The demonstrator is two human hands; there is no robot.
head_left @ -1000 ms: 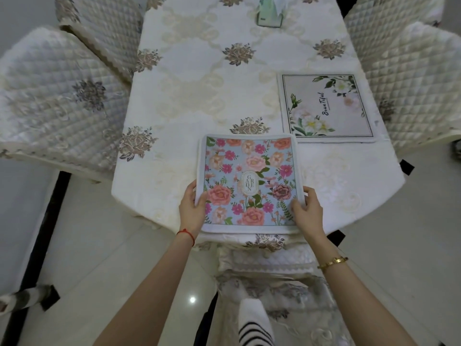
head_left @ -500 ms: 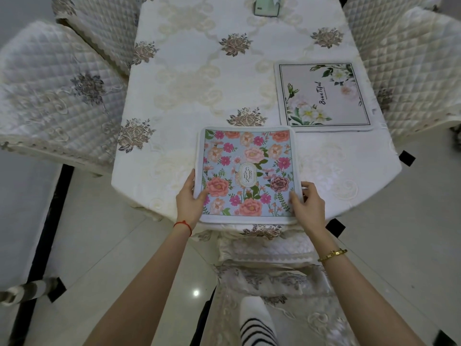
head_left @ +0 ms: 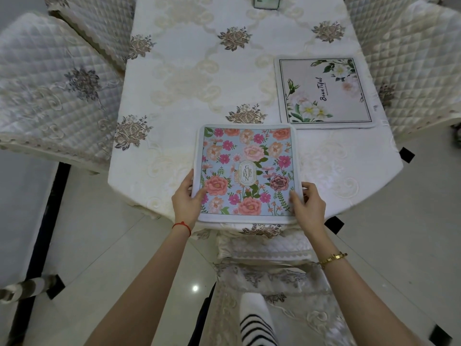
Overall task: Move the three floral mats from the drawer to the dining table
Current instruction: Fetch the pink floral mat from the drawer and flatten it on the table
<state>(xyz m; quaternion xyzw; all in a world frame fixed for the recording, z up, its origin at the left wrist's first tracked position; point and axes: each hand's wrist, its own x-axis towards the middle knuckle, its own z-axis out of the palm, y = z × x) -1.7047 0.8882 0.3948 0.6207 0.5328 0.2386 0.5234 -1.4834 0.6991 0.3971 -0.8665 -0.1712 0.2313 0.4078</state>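
Forward across the desk [head_left: 189, 58] the blue floral mat [head_left: 245, 171] had slid since a second earlier, its near edge now lying just inside the desk's front edge; the left hand [head_left: 186, 199] pinched its near left corner, thumb on top, and the right hand [head_left: 308, 204] pinched the near right corner likewise; the white floral mat [head_left: 324, 92] lay flat just beyond and to the right, apart from it; bare cloth stretched ahead and leftward; both forearms reached forward, wrists level.

A green box [head_left: 266, 2] at the table's [head_left: 189, 78] far end is cut off by the top edge; its contents are unseen.
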